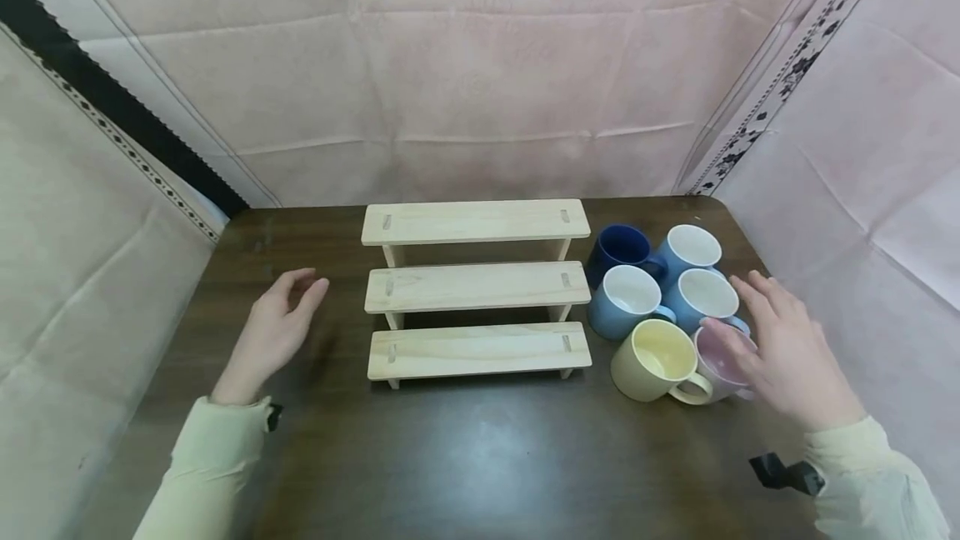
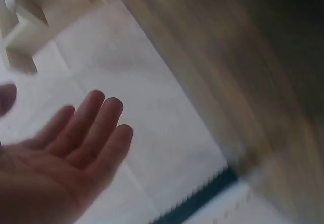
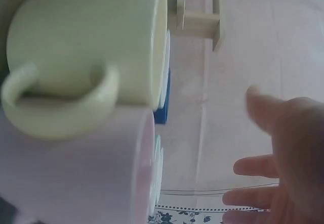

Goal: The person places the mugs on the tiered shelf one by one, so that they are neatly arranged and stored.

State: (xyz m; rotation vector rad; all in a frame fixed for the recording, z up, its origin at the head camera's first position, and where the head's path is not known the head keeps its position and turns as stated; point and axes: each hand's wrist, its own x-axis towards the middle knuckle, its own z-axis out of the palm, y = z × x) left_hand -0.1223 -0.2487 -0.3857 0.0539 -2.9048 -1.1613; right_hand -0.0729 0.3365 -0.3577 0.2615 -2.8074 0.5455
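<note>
Above the right side of the table my right hand [image 1: 787, 352] hovers by the mugs, fingers spread and holding nothing. It partly covers a pink mug [image 1: 716, 369]. Left of that stands a yellow mug [image 1: 645, 365], its handle toward the pink one. Behind them are light blue mugs [image 1: 621, 312] and a dark blue mug [image 1: 618, 244], all upright with white insides on the light blue ones. In the right wrist view the yellow mug [image 3: 86, 42] and pink mug [image 3: 76, 158] loom close. My left hand [image 1: 273, 332] is over the table's left side, relaxed, with nothing in it.
A pale wooden three-step rack [image 1: 480, 294] stands mid-table, close to the left of the mugs. The brown table [image 1: 480, 457] is bounded by a cloth backdrop [image 1: 487, 107] behind and cloth sides. A black strap hangs at the right cuff [image 1: 787, 473].
</note>
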